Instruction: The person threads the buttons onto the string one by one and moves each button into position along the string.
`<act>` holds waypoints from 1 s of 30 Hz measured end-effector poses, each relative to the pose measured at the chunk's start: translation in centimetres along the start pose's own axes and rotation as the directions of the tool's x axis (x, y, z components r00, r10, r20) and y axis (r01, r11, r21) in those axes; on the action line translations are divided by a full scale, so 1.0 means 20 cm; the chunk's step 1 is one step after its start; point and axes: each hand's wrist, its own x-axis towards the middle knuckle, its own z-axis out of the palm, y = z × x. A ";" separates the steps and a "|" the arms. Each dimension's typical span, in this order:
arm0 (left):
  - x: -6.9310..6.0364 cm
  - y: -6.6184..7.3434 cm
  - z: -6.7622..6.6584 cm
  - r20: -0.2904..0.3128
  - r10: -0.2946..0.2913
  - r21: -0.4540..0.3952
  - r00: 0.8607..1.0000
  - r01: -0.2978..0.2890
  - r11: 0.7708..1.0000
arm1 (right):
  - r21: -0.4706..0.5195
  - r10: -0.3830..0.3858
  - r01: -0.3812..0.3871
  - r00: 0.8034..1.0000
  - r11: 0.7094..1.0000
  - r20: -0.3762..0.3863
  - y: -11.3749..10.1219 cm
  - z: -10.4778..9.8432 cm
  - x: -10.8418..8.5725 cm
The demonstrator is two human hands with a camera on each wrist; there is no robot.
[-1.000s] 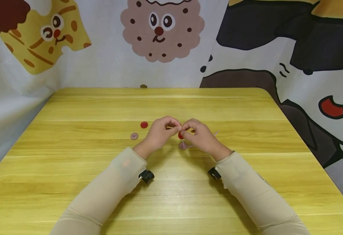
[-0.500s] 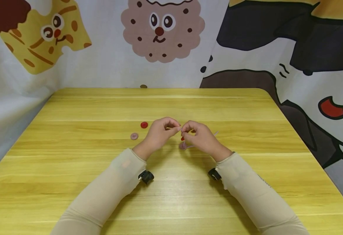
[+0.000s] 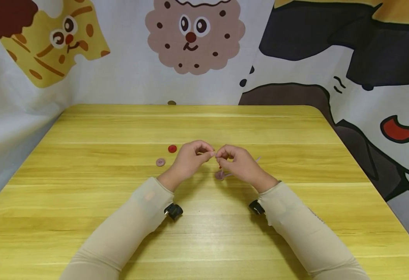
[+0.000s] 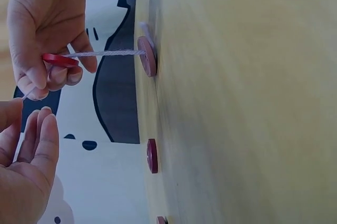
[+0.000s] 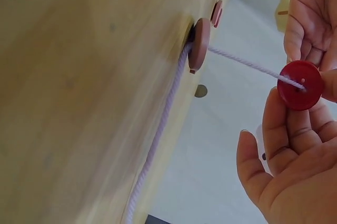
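We are apparently threading the red button [image 5: 296, 99], which our right hand [image 3: 239, 163] is pinching at twelve o'clock from the pink button [image 3: 219, 176], while our left hand [image 3: 188, 159] is pinching the cord [image 4: 108, 53], seemingly needing a pull through next.

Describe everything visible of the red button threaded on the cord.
The red button is round, glossy and plastic-looking, with a small open hole beside the pale lilac cord that runs through it. The right hand grips it, roughly on edge, above the table; in the head view, that hand hides most of it.
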 end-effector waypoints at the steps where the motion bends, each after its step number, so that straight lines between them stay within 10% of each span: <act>1: 0.00 0.00 0.00 0.000 -0.001 0.002 1.000 0.001 1.000 | -0.002 0.002 -0.002 1.000 1.000 0.002 0.00 0.00 0.00; 30: 0.00 -0.02 -0.05 0.034 -0.026 -0.017 0.999 0.027 0.999 | -0.032 0.032 -0.032 0.999 0.999 0.006 -0.01 0.00 0.01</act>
